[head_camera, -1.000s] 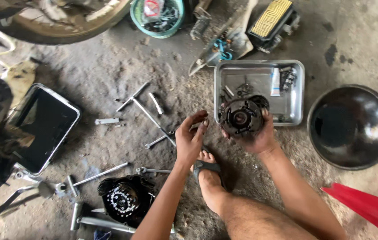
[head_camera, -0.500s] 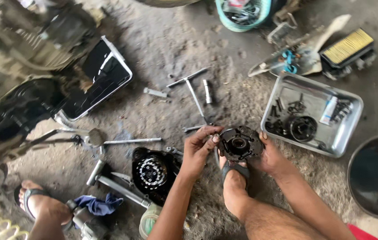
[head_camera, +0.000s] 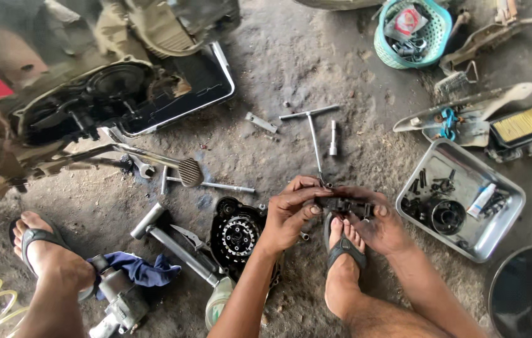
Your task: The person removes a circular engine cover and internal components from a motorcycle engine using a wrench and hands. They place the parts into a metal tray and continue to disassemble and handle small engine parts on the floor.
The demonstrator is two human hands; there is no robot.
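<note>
Both the left hand and right hand grip one dark, greasy metal part above a sandalled foot. A T-shaped wrench lies just beyond on gritty concrete. A dented steel tray of small parts sits right; a toothed black round cover lies left.

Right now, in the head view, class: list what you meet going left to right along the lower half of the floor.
Sandalled foot → blue rag → black toothed engine part → left hand → dark metal part held in both hands → right hand → metal tray of small parts → dark round bowl.
</note>
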